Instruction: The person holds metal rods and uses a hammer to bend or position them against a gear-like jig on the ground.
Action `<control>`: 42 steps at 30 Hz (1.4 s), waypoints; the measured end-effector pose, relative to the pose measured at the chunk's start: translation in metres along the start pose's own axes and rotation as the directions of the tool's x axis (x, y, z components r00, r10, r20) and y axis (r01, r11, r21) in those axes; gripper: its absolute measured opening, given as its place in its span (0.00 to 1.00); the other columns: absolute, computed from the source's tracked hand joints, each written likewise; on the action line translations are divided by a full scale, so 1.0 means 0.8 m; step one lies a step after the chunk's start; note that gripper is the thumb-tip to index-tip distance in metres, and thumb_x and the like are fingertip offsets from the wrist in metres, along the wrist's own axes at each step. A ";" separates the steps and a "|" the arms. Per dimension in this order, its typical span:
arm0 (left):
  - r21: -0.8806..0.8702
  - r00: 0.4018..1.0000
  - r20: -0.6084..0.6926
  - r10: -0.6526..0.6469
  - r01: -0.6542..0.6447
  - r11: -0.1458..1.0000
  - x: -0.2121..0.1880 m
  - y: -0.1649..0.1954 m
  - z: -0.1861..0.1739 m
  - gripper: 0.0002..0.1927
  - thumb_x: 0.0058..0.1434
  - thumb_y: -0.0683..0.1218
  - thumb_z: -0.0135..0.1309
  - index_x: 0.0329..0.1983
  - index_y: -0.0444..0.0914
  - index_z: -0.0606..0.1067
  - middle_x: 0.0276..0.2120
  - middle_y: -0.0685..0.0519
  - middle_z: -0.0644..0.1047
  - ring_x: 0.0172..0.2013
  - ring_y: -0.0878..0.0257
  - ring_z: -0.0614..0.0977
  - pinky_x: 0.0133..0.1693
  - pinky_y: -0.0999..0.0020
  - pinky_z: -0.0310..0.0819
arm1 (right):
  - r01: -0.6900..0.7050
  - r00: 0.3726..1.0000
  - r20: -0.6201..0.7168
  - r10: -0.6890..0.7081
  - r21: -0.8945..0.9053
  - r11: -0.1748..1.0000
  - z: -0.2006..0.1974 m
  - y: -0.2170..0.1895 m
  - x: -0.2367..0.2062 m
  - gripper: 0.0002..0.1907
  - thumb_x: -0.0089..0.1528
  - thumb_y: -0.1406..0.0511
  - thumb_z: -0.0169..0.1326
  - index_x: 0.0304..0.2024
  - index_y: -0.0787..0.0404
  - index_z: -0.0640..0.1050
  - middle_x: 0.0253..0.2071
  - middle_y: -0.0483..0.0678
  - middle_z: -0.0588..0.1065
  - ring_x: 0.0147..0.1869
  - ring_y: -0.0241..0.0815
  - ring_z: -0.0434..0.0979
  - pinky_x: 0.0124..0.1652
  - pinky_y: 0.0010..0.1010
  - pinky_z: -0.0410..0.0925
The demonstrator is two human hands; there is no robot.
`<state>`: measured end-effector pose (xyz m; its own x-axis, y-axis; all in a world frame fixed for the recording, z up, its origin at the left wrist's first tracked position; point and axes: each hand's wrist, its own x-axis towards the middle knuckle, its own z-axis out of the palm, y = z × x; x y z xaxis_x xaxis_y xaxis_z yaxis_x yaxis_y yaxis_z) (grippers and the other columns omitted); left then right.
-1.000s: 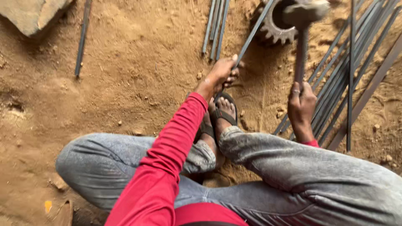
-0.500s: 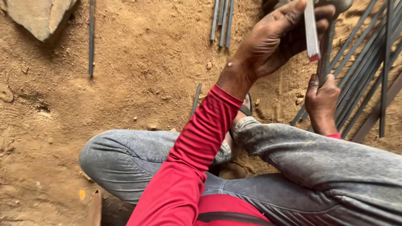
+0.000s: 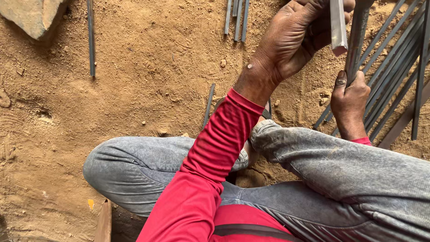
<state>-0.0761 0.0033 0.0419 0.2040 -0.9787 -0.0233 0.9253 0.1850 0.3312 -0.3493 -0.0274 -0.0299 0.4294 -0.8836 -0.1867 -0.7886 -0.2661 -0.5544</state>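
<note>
Left hand (image 3: 293,42) at 1 o'clock closed on flat metal strip (image 3: 338,27), right hand (image 3: 349,96) at 2 o'clock fist-gripping dark rod (image 3: 357,38) just beside the strip, steel rod pile (image 3: 398,76) at 3 o'clock behind, loose rods (image 3: 236,18) at 12, single rod (image 3: 91,38) and stone (image 3: 33,15) at 10–11, crossed grey-trousered legs (image 3: 148,163) blocking lower ground

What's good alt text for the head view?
Seated cross-legged on sandy ground, a person's left hand lifts a flat metal strip while the right hand grips a dark handle. Metal rods lie at right.
</note>
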 end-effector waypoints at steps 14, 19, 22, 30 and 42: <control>-0.030 0.998 0.045 -0.048 0.049 0.998 -0.008 0.020 0.013 0.17 0.82 0.46 0.42 0.60 0.26 0.71 0.52 0.34 0.81 0.55 0.47 0.84 0.59 0.51 0.84 | 0.010 1.000 -0.017 -0.010 0.018 1.000 -0.004 -0.006 0.001 0.20 0.83 0.55 0.48 0.42 0.62 0.70 0.23 0.46 0.70 0.26 0.38 0.72 0.25 0.35 0.65; -0.072 0.994 0.042 -0.098 0.101 0.992 -0.007 0.031 0.025 0.21 0.83 0.48 0.42 0.62 0.24 0.70 0.53 0.32 0.80 0.55 0.47 0.84 0.57 0.52 0.83 | -0.034 0.999 0.006 0.034 0.001 0.999 -0.003 -0.005 0.002 0.21 0.83 0.55 0.48 0.41 0.64 0.70 0.23 0.46 0.69 0.23 0.39 0.71 0.23 0.36 0.66; -0.039 0.983 -0.059 -0.172 0.170 0.985 -0.017 0.032 0.024 0.22 0.79 0.49 0.42 0.65 0.26 0.67 0.51 0.34 0.80 0.52 0.49 0.85 0.54 0.54 0.85 | 0.000 1.000 -0.023 0.000 0.015 1.000 -0.003 -0.004 0.001 0.18 0.82 0.58 0.48 0.42 0.64 0.71 0.24 0.46 0.71 0.25 0.40 0.73 0.24 0.36 0.65; 0.426 0.707 -0.663 -0.247 0.627 0.651 -0.034 -0.014 -0.082 0.21 0.74 0.52 0.36 0.50 0.36 0.76 0.18 0.62 0.66 0.15 0.70 0.61 0.14 0.72 0.55 | -0.043 0.999 0.000 0.043 0.115 0.992 0.001 0.011 0.004 0.17 0.80 0.57 0.48 0.42 0.62 0.72 0.25 0.47 0.72 0.24 0.39 0.73 0.23 0.33 0.66; 0.445 0.778 -0.588 -0.220 0.539 0.715 0.030 -0.049 -0.190 0.28 0.70 0.68 0.36 0.25 0.45 0.69 0.14 0.64 0.61 0.12 0.72 0.56 0.12 0.73 0.51 | 0.399 0.914 -0.276 -0.297 0.480 0.781 -0.092 -0.011 0.043 0.20 0.84 0.55 0.45 0.44 0.63 0.67 0.28 0.48 0.71 0.27 0.37 0.74 0.28 0.30 0.74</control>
<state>-0.0587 -0.0141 -0.1149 0.1428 -0.7501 -0.6457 0.6292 -0.4348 0.6443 -0.3600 -0.0834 0.0284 0.5055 -0.8349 0.2177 -0.2333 -0.3752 -0.8971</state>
